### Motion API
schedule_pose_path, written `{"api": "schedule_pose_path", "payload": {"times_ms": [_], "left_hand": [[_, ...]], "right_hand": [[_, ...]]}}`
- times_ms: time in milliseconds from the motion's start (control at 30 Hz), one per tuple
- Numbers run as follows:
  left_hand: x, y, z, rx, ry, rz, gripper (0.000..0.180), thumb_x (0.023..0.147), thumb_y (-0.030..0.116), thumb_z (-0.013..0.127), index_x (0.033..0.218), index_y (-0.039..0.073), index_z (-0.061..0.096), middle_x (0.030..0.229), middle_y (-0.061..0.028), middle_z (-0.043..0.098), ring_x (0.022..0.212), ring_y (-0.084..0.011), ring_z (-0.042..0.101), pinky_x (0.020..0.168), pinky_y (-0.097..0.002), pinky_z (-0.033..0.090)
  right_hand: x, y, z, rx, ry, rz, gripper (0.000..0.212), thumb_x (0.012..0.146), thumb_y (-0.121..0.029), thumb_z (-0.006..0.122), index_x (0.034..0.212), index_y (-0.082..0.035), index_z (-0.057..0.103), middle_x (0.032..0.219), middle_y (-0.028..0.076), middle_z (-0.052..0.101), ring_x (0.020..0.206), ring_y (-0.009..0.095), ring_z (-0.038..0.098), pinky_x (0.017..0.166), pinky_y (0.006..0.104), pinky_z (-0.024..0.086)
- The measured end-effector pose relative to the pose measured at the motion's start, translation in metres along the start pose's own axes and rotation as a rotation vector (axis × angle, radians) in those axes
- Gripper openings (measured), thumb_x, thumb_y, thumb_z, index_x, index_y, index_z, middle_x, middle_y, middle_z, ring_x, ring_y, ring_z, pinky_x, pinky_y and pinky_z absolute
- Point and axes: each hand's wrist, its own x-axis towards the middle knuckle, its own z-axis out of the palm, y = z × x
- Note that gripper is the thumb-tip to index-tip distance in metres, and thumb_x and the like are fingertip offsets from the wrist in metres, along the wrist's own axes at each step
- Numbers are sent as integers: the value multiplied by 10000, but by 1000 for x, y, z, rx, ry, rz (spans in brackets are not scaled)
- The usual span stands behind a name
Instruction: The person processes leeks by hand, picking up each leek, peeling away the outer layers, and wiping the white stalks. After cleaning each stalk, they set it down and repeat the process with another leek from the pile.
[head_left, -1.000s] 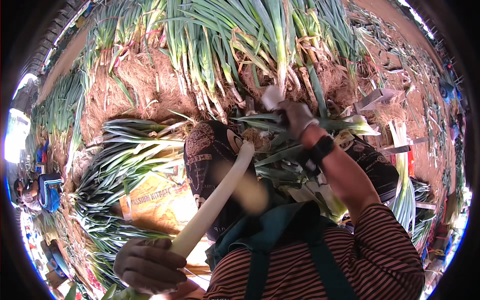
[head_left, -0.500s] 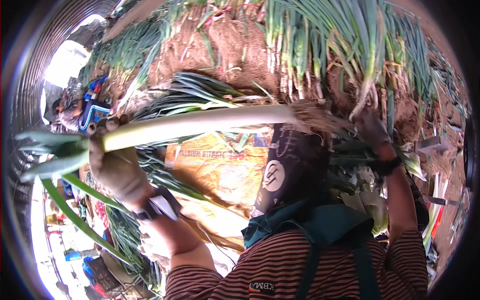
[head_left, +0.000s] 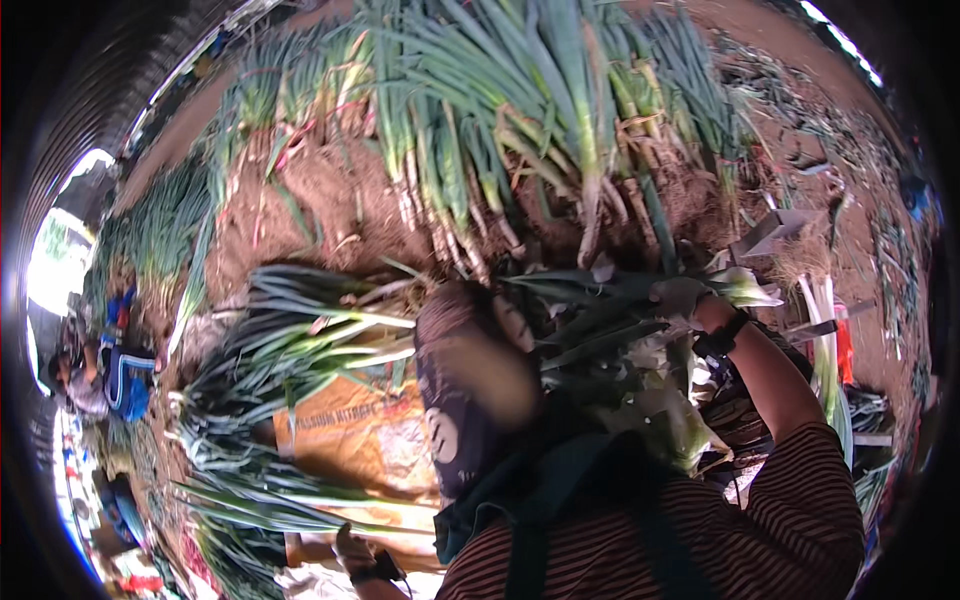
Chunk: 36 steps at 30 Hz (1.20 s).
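My left hand, in a pale glove with a dark band at the wrist, is low beside a leek lying across an orange printed sack. Its fingers look apart, with nothing seen in them. My right hand, also gloved, is over a heap of cut green leek leaves. Its fingers are curled; what they hold, if anything, is hidden. More leeks lie piled along the sack's left and far sides, leaves pointing left. My dark-clad knee sits between sack and leaf heap.
Upright leeks with soil-covered roots stand in a long row beyond me. Grey metal pieces stick up at right, near trimmed leeks. Another person sits at far left. Leaf scraps lie beneath my right arm.
The thick leek has left my left hand, which has moved down beside the sack. My right hand now rests over the cut leaves. The view has shifted, bringing more of the right side in.
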Motion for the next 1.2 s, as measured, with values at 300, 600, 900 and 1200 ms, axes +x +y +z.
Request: {"api": "schedule_pose_path", "payload": {"times_ms": [300, 600, 900, 1200], "left_hand": [[-275, 172, 215, -98, -430, 1205, 132, 891, 82, 586, 1005, 29, 628, 889, -25, 592, 850, -133, 573, 755, -275, 485], [-443, 115, 444, 225, -1347, 1229, 170, 883, 104, 630, 1018, 1, 643, 930, -94, 680, 846, -176, 654, 812, -299, 518], [-449, 119, 463, 280, -1336, 728, 219, 908, 138, 620, 1042, -35, 621, 911, -113, 688, 840, -211, 679, 789, -315, 539], [-459, 93, 468, 429, -1342, 1074, 339, 969, 319, 552, 1064, 8, 646, 885, -52, 678, 731, -136, 623, 671, -266, 490]], "right_hand": [[65, 12, -24, 552, 219, 191, 452, 808, -476, 678, 875, -29, 664, 828, 156, 682, 816, 351, 649, 754, 387, 502], [196, 0, -44, 645, 419, 634, 673, 793, -565, 646, 1174, -11, 608, 1076, 242, 657, 1028, 390, 629, 871, 435, 497], [199, -10, -58, 1203, 548, 437, 358, 779, -286, 738, 1001, -8, 689, 958, 118, 706, 871, 226, 674, 803, 324, 518], [51, -74, -87, 1096, 715, -79, 447, 728, -167, 788, 1089, 5, 589, 842, 97, 674, 751, 130, 613, 690, 318, 510]]}}
